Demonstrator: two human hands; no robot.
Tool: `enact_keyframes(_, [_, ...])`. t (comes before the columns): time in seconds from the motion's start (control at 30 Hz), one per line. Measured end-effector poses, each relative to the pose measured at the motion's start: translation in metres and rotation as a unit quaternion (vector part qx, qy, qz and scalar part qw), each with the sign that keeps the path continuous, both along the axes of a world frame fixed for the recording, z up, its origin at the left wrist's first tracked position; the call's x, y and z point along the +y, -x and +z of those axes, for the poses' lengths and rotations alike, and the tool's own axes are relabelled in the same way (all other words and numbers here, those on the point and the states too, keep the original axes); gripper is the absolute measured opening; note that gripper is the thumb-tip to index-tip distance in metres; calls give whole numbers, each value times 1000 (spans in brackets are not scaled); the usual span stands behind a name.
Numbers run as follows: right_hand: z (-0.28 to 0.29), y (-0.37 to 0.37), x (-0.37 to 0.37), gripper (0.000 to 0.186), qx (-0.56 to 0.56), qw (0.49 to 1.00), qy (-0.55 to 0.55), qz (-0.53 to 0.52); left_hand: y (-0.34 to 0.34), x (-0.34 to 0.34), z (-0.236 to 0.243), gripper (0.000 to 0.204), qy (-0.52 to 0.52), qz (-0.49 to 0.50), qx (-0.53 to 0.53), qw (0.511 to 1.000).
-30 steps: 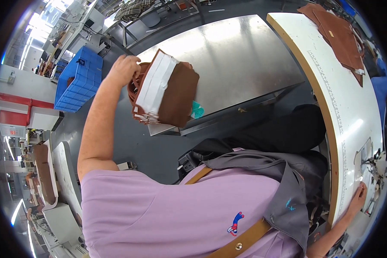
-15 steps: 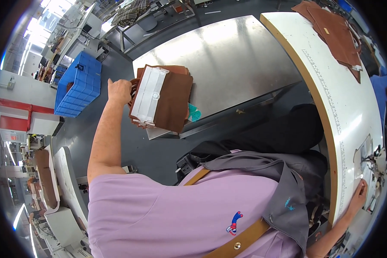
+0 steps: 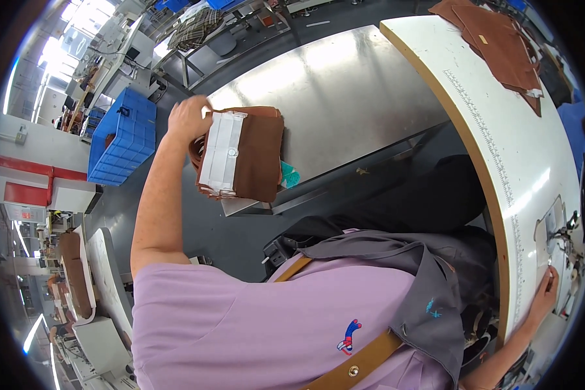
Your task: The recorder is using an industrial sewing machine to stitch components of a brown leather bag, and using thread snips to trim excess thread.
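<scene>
I have the left hand (image 3: 188, 120) half-curled at the stack (image 3: 260, 156) at ten o'clock, grip unclear, right hand (image 3: 546, 290) at four, hold unreadable; picking seems underway, calling for a clean pinch.

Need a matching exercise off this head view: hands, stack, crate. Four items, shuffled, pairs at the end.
Column 1
1. Left hand
2. Plastic crate
3. Right hand
4. Stack of flat pieces

Column 2
A. Over the white table, at the right of the picture
B. Brown, with a white panel on top
C. At the upper-left corner of the stack
D. Blue

Pairs: 1-C, 2-D, 3-A, 4-B
</scene>
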State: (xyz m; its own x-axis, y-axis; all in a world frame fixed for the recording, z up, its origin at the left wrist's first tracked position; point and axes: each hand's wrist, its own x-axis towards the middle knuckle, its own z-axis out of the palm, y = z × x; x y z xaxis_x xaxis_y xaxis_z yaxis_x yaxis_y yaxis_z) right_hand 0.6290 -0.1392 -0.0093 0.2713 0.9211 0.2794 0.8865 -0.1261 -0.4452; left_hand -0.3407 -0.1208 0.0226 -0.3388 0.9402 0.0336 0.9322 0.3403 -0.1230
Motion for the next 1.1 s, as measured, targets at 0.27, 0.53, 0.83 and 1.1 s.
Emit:
enact_keyframes(0.27, [11, 12, -13, 24, 0, 1000, -10, -19, -186, 143, 49, 32, -154, -282, -183, 929])
enact_keyframes(0.53, [38, 86, -8, 13, 49, 998, -41, -27, -397, 233, 75, 30, -169, -496, -303, 796])
enact_keyframes(0.83, [46, 101, -8, 7, -28, 996, -86, 21, -550, 384, 62, 29, -206, -580, -167, 770])
enact_keyframes(1.1, [58, 116, -2, 16, -81, 992, -59, 74, -612, 504, 65, 35, -239, -526, 35, 816])
